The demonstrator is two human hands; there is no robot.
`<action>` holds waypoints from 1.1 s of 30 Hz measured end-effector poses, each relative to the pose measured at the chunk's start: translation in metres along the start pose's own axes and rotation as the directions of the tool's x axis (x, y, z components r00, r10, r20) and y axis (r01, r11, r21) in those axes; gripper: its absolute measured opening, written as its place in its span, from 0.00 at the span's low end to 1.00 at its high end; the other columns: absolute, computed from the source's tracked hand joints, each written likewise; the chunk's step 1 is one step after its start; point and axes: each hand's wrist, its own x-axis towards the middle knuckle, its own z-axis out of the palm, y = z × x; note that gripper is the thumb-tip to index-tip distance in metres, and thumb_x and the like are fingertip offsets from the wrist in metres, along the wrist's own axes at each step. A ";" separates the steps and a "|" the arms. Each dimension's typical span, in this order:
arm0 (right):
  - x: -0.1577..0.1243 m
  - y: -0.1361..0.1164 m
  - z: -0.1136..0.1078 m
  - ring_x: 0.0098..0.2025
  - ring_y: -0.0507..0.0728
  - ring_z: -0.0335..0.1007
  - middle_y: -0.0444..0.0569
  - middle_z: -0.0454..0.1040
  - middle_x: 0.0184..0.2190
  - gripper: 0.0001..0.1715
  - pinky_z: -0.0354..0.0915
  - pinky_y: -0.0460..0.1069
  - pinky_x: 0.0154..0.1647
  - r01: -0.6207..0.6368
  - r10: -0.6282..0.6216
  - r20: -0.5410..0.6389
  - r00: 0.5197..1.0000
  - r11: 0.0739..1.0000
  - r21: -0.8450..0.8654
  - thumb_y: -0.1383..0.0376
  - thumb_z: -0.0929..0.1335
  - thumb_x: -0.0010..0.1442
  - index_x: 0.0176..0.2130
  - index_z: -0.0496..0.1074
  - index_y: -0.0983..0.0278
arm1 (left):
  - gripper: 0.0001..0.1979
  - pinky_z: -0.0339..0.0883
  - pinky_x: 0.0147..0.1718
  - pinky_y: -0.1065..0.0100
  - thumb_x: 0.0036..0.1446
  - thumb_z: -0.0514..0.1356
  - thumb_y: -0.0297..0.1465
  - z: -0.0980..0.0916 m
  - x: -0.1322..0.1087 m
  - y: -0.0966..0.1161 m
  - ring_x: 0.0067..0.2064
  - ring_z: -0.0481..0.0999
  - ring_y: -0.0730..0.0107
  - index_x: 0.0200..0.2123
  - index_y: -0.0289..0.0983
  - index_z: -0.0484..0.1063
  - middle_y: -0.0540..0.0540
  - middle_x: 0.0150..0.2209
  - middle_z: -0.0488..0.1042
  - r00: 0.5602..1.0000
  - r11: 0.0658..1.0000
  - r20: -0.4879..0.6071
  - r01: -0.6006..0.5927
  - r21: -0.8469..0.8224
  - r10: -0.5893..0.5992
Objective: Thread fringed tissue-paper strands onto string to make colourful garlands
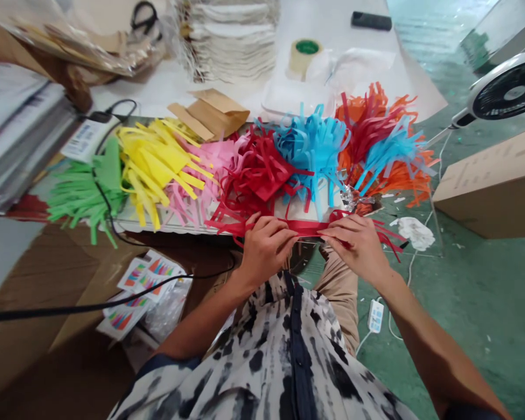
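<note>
Head view: left hand and right hand pinched closed on a flat, fringed red paper strip, probably thin card.

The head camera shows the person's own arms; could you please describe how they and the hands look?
The left hand and right hand are bare, with no gloves or watch visible, and the arms come from dark-edged sleeves of a black-and-white blotched shirt.

Paper strip: red
Paper fringes: green, yellow, pink, red, blue, orange, left to right
Shirt: black-and-white blotches
Floor: green
</note>
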 end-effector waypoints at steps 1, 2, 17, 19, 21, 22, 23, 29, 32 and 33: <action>0.003 0.001 -0.001 0.44 0.58 0.76 0.46 0.85 0.41 0.12 0.59 0.55 0.49 -0.026 0.025 0.010 1.000 0.999 0.022 0.57 0.70 0.73 0.42 0.83 0.57 | 0.08 0.62 0.63 0.52 0.71 0.62 0.35 -0.001 0.002 0.000 0.53 0.76 0.61 0.40 0.44 0.82 0.48 0.43 0.83 1.000 1.000 0.002 0.022 -0.003 -0.022; 0.006 0.001 -0.002 0.43 0.58 0.76 0.46 0.85 0.39 0.13 0.58 0.55 0.49 -0.051 0.050 0.021 0.999 0.998 0.030 0.56 0.70 0.73 0.40 0.82 0.57 | 0.08 0.63 0.61 0.53 0.71 0.62 0.36 -0.002 0.003 0.000 0.53 0.75 0.60 0.40 0.43 0.82 0.47 0.43 0.83 0.999 0.999 -0.001 0.047 0.004 -0.047; 0.014 -0.011 0.013 0.43 0.64 0.70 0.50 0.80 0.32 0.20 0.50 0.57 0.40 -0.209 0.210 -0.032 0.977 0.926 -0.313 0.52 0.66 0.73 0.32 0.74 0.60 | 0.13 0.62 0.48 0.53 0.72 0.59 0.37 -0.004 0.026 -0.003 0.45 0.71 0.55 0.35 0.39 0.73 0.43 0.38 0.76 0.993 0.962 0.055 0.088 0.257 -0.105; 0.015 -0.012 0.012 0.42 0.64 0.69 0.51 0.80 0.33 0.20 0.50 0.57 0.40 -0.208 0.206 -0.040 0.978 0.923 -0.324 0.53 0.66 0.73 0.33 0.73 0.60 | 0.12 0.62 0.48 0.52 0.72 0.59 0.37 -0.002 0.025 -0.003 0.45 0.71 0.54 0.35 0.39 0.74 0.42 0.38 0.76 0.994 0.960 0.050 0.083 0.269 -0.100; 0.015 -0.015 0.012 0.42 0.65 0.68 0.52 0.80 0.33 0.19 0.51 0.57 0.41 -0.211 0.206 -0.052 0.977 0.914 -0.348 0.53 0.65 0.73 0.34 0.74 0.60 | 0.11 0.62 0.49 0.51 0.72 0.59 0.37 -0.001 0.025 -0.003 0.45 0.71 0.53 0.36 0.39 0.74 0.41 0.38 0.76 0.995 0.953 0.042 0.076 0.292 -0.092; 0.015 -0.017 0.012 0.43 0.65 0.68 0.52 0.80 0.33 0.18 0.52 0.58 0.43 -0.215 0.207 -0.061 0.976 0.904 -0.370 0.52 0.65 0.73 0.36 0.74 0.60 | 0.11 0.62 0.50 0.50 0.72 0.59 0.37 -0.001 0.025 -0.002 0.45 0.71 0.53 0.37 0.39 0.74 0.41 0.38 0.77 0.995 0.950 0.036 0.075 0.303 -0.090; 0.014 -0.019 0.012 0.44 0.66 0.68 0.53 0.80 0.35 0.17 0.53 0.59 0.45 -0.221 0.206 -0.079 0.975 0.892 -0.394 0.52 0.66 0.72 0.38 0.75 0.60 | 0.10 0.62 0.51 0.49 0.71 0.59 0.37 -0.001 0.025 -0.002 0.45 0.71 0.52 0.38 0.38 0.75 0.41 0.39 0.77 0.995 0.948 0.030 0.079 0.307 -0.093; -0.001 -0.021 0.020 0.54 0.61 0.73 0.47 0.84 0.48 0.11 0.54 0.63 0.63 -0.004 -0.067 -0.141 0.988 0.891 -0.454 0.66 0.67 0.74 0.52 0.76 0.54 | 0.13 0.57 0.68 0.41 0.72 0.60 0.31 0.004 0.018 -0.001 0.59 0.73 0.56 0.57 0.47 0.75 0.47 0.54 0.81 0.996 0.976 0.024 -0.087 0.198 0.084; -0.012 -0.013 0.021 0.54 0.57 0.74 0.40 0.85 0.49 0.17 0.55 0.61 0.62 0.114 -0.177 -0.105 0.979 0.891 -0.439 0.69 0.67 0.74 0.56 0.74 0.51 | 0.14 0.42 0.78 0.40 0.73 0.59 0.28 0.006 0.015 -0.010 0.62 0.74 0.65 0.55 0.53 0.76 0.57 0.53 0.82 0.967 0.963 0.099 -0.246 0.109 0.236; -0.017 -0.010 0.020 0.54 0.57 0.75 0.39 0.85 0.49 0.19 0.56 0.60 0.61 0.116 -0.179 -0.105 0.978 0.892 -0.438 0.70 0.67 0.74 0.58 0.73 0.51 | 0.15 0.39 0.79 0.40 0.73 0.60 0.27 0.004 0.014 -0.015 0.62 0.75 0.66 0.54 0.53 0.77 0.58 0.53 0.83 0.960 0.959 0.102 -0.269 0.092 0.259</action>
